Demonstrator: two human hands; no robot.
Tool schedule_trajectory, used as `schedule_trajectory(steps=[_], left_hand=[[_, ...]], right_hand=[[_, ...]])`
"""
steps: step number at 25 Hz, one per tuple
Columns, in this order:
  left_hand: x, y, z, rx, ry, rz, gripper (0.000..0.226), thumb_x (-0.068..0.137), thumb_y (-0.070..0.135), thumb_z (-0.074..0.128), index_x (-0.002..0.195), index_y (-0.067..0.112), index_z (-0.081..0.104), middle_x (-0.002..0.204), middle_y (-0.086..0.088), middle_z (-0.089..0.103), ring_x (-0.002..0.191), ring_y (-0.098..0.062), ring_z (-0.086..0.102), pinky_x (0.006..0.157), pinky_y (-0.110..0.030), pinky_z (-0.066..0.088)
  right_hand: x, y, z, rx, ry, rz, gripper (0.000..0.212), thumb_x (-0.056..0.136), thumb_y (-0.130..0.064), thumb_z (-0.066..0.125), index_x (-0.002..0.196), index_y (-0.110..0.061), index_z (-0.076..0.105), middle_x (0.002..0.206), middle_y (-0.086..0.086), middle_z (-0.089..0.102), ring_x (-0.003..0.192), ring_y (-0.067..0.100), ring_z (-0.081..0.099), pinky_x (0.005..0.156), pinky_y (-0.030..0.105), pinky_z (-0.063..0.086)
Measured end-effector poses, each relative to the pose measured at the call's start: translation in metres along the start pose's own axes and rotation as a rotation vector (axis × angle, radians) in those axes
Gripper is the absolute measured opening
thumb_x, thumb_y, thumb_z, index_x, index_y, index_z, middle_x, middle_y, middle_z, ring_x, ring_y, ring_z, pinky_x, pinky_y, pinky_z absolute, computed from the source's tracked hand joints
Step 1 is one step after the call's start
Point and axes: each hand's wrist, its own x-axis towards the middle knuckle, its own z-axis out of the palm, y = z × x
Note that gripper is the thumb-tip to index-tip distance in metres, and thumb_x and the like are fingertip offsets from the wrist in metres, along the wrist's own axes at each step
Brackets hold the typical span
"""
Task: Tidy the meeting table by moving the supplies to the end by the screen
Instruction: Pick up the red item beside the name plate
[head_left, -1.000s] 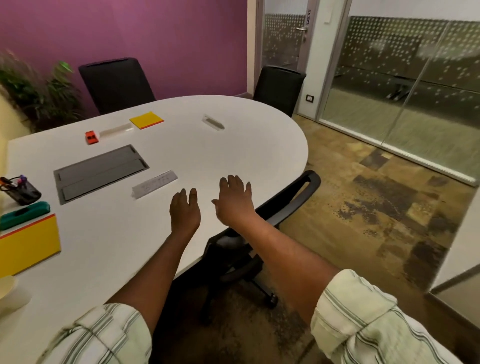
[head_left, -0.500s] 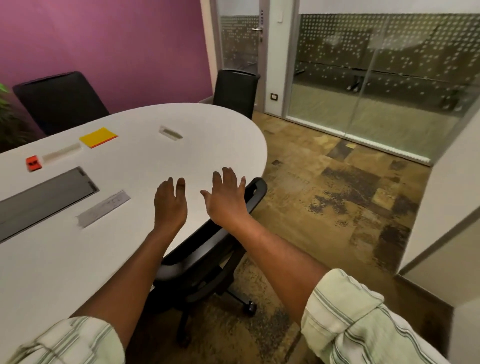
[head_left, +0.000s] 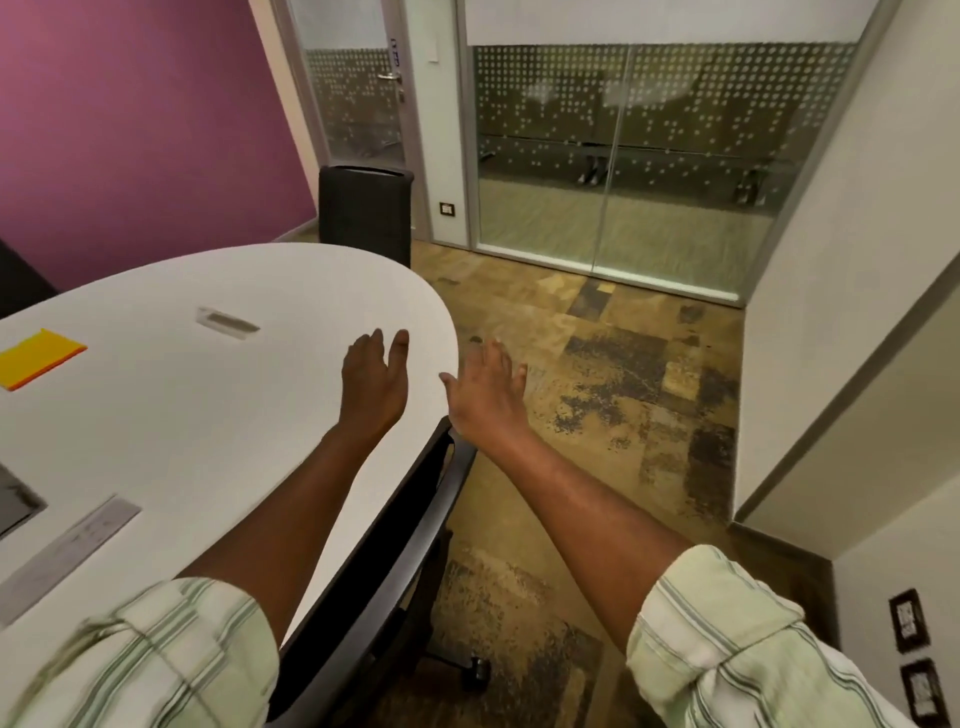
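Observation:
The white oval meeting table (head_left: 218, 415) fills the left half of the view. My left hand (head_left: 375, 382) hovers flat over its right edge, fingers apart, holding nothing. Just past the edge, over the floor, my right hand (head_left: 485, 396) is stretched out and spread, also with nothing in it. On the table lie a yellow sticky-note pad (head_left: 37, 357) at the far left, a small clear item (head_left: 226, 323) further back, and a clear ruler (head_left: 67, 553) near the front left. No screen is in view.
A black office chair (head_left: 395, 561) is tucked under the table's right edge below my arms. Another black chair (head_left: 365, 210) stands at the table's far end. Glass wall and door behind, white wall (head_left: 852, 291) on the right, carpeted floor between.
The view has swung right along the table; the red item, the pen holder and most of the grey cable flap have left the frame. Both hands stayed outstretched and moved toward the table's right edge.

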Motion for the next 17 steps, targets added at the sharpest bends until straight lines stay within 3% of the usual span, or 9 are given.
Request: schedule_trajectory(steps=[9, 12, 17], left_hand=[[0.081, 0.052, 0.107, 0.014, -0.159, 0.059, 0.070, 0.096, 0.053, 0.027, 0.144, 0.003, 0.029, 0.149, -0.016, 0.036, 0.138, -0.029, 0.032, 0.113, -0.036, 0.023], [0.112, 0.073, 0.149, 0.047, -0.161, 0.084, 0.064, 0.096, 0.051, 0.030, 0.139, 0.004, 0.036, 0.143, -0.016, 0.042, 0.133, -0.029, 0.038, 0.107, -0.034, 0.029], [0.167, 0.100, 0.219, 0.158, -0.177, 0.080, 0.063, 0.096, 0.053, 0.025, 0.138, 0.009, 0.038, 0.139, -0.014, 0.046, 0.129, -0.030, 0.040, 0.109, -0.045, 0.034]], right_hand=[[0.107, 0.115, -0.002, -0.026, -0.028, 0.121, 0.064, 0.098, -0.047, 0.037, 0.148, -0.011, 0.019, 0.158, 0.010, 0.012, 0.146, 0.028, 0.006, 0.114, 0.057, 0.002], [0.153, 0.158, -0.010, -0.035, -0.075, 0.099, 0.067, 0.097, -0.048, 0.037, 0.148, -0.011, 0.017, 0.158, 0.010, 0.010, 0.146, 0.028, 0.004, 0.114, 0.058, 0.003], [0.235, 0.226, -0.034, -0.052, -0.098, 0.021, 0.067, 0.098, -0.049, 0.035, 0.148, -0.010, 0.015, 0.159, 0.012, 0.009, 0.146, 0.029, 0.003, 0.114, 0.059, 0.004]])
